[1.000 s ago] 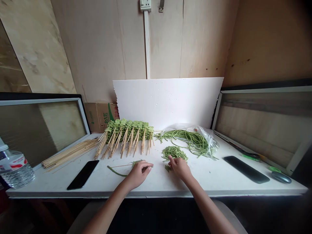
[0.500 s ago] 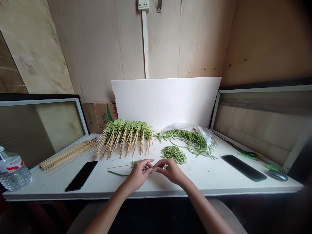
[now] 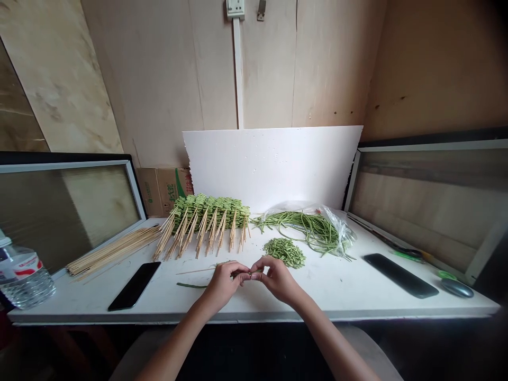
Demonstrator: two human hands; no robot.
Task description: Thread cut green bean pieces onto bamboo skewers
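Note:
My left hand (image 3: 225,283) is closed around a long green bean (image 3: 192,286), whose tail sticks out to the left over the table. Fingertip to fingertip with it, my right hand (image 3: 275,279) pinches the bean's other end; the fingers mostly hide that end. Behind my left hand lies a thin wooden skewer (image 3: 195,271), its right end hidden, with a bit of green showing there. A heap of short cut bean pieces (image 3: 284,252) sits just behind my right hand.
Skewers loaded with beans (image 3: 210,209) are stacked at the back left, beside bare skewers (image 3: 115,248). Whole long beans (image 3: 309,227) spill from a plastic bag (image 3: 343,230). Two phones (image 3: 135,286), a water bottle (image 3: 24,275) and a computer mouse (image 3: 457,288) lie toward the sides.
Both hands stay together at nearly the same place, with the fingers bent more tightly around the bean. The green bit on the skewer is now more covered by my left hand.

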